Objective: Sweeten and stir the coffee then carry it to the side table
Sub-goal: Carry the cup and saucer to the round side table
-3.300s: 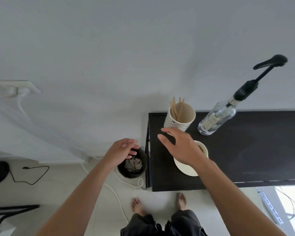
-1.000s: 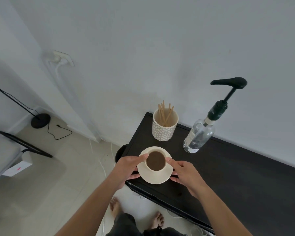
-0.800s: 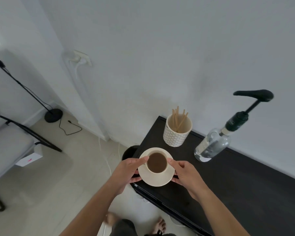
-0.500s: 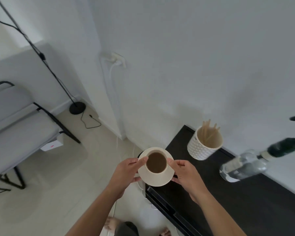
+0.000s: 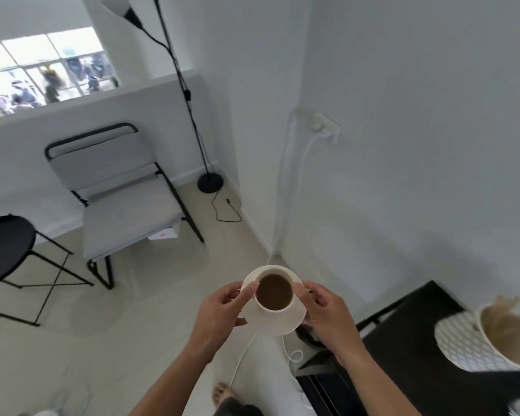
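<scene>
L hand (image 5: 222, 310) & R hand (image 5: 327, 315) pinch opposite edges of round cream ceramic saucer (image 5: 279, 325); a tilt could slop brown coffee (image 5: 274, 292) from cream cup (image 5: 275, 309).

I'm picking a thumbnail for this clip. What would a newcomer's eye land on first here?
A cup of brown coffee on its saucer, low in the middle, held over the floor between the left hand and right hand. Then the grey chair and the round black side table at the left, under a bright window.
</scene>
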A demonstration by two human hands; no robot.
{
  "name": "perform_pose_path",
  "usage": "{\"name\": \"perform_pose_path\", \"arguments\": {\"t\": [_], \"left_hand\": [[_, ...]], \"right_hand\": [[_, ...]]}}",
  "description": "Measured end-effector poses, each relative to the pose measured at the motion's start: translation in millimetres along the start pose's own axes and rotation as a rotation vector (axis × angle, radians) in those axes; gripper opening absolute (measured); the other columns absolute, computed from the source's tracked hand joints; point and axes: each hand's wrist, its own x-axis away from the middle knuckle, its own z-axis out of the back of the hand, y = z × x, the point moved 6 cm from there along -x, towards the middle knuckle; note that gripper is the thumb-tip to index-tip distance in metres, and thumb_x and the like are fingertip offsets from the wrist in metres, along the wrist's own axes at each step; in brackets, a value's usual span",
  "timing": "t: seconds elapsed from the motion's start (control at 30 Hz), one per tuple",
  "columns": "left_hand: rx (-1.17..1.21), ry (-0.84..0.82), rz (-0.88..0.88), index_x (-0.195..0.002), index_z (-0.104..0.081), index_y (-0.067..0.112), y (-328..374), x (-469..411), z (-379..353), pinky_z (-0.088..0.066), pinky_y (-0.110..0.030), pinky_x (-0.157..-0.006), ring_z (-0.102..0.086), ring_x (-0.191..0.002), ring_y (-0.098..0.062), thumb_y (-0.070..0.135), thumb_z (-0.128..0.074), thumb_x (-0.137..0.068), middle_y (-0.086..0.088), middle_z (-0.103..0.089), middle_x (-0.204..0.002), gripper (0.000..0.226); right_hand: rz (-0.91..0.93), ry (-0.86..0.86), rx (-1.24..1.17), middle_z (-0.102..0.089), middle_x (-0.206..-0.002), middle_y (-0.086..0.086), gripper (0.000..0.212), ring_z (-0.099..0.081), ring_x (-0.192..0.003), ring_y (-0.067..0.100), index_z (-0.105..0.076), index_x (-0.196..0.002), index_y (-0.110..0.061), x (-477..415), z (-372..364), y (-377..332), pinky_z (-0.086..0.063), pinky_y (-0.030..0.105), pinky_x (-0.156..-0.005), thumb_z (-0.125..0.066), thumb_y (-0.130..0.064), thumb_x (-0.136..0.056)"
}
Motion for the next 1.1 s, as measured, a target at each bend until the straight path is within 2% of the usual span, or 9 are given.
{"name": "perform_pose_path", "arguments": {"t": [0.07,0.17,0.3,0.47,0.6,0.73,0.87,1.1], "left_hand": [[0.019,0.040,0.004,-0.120,-0.089,0.040,0.2,-5.6,29.0,-0.074,-0.039,-0.087,-0.081,-0.095,-0.004,0.076,-0.076,-0.089,0.007,-0.087,-0.106,0.049],[0.067,0.096,0.013,-0.123,-0.088,0.039,-0.5,-14.0,72.1,-0.074,-0.046,-0.091,-0.083,-0.099,-0.010,0.071,-0.077,-0.093,0.003,-0.087,-0.107,0.045],[0.117,0.170,0.014,-0.126,-0.087,0.038,-3.1,-19.1,127.9,-0.073,-0.048,-0.094,-0.083,-0.107,-0.016,0.068,-0.078,-0.094,0.001,-0.088,-0.112,0.045],[0.168,0.297,0.016,-0.124,-0.088,0.040,-10.3,-14.6,196.3,-0.074,-0.046,-0.092,-0.082,-0.101,-0.014,0.068,-0.078,-0.094,0.000,-0.087,-0.109,0.043],[0.211,0.402,0.027,-0.121,-0.089,0.042,-18.6,-5.1,245.1,-0.074,-0.046,-0.090,-0.079,-0.089,-0.004,0.067,-0.079,-0.096,0.001,-0.087,-0.108,0.037],[0.266,0.508,0.036,-0.120,-0.090,0.040,-26.2,5.0,290.2,-0.074,-0.048,-0.089,-0.079,-0.088,-0.007,0.066,-0.080,-0.096,-0.001,-0.086,-0.106,0.036],[0.314,0.621,0.039,-0.120,-0.089,0.041,-34.8,12.2,334.0,-0.075,-0.045,-0.086,-0.081,-0.087,-0.006,0.072,-0.082,-0.091,-0.001,-0.087,-0.104,0.043],[0.389,0.771,0.039,-0.122,-0.089,0.041,-39.4,7.1,408.3,-0.075,-0.046,-0.088,-0.078,-0.083,0.001,0.064,-0.081,-0.098,0.002,-0.086,-0.099,0.034]], "right_hand": [[0.022,-0.041,0.020,-0.089,-0.107,-0.002,0.066,-0.085,-0.103,0.018,-0.082,-0.132,-0.031,-12.8,-29.4,-12.5,-0.071,0.052,-0.096,-0.074,-0.082,-0.091],[0.033,-0.066,-0.016,-0.089,-0.107,0.001,0.089,-0.085,-0.103,0.022,-0.083,-0.133,-0.029,-31.5,-72.4,-27.3,-0.071,0.055,-0.096,-0.078,-0.094,-0.073],[0.093,-0.147,0.043,-0.088,-0.102,0.001,0.058,-0.084,-0.099,0.028,-0.087,-0.121,-0.041,-50.9,-134.0,-46.6,-0.070,0.059,-0.092,-0.074,-0.086,-0.088],[0.156,-0.250,0.108,-0.088,-0.100,-0.001,0.060,-0.085,-0.096,0.027,-0.086,-0.120,-0.045,-64.6,-209.3,-69.9,-0.071,0.057,-0.089,-0.067,-0.092,-0.088],[0.179,-0.331,0.167,-0.083,-0.092,0.012,0.057,-0.079,-0.095,0.043,-0.088,-0.114,-0.033,-72.8,-266.3,-86.2,-0.069,0.063,-0.086,-0.068,-0.082,-0.094],[0.181,-0.442,0.217,-0.088,-0.096,0.000,0.050,-0.084,-0.093,0.025,-0.088,-0.114,-0.042,-77.8,-321.8,-101.0,-0.071,0.057,-0.087,-0.067,-0.082,-0.095],[0.187,-0.558,0.238,-0.089,-0.100,-0.001,0.046,-0.085,-0.096,0.023,-0.088,-0.116,-0.045,-85.4,-379.6,-115.4,-0.071,0.057,-0.089,-0.069,-0.081,-0.095],[0.231,-0.754,0.278,-0.089,-0.102,-0.002,0.052,-0.086,-0.094,0.020,-0.086,-0.121,-0.045,-111.8,-483.9,-145.6,-0.071,0.057,-0.091,-0.067,-0.086,-0.094]]}}
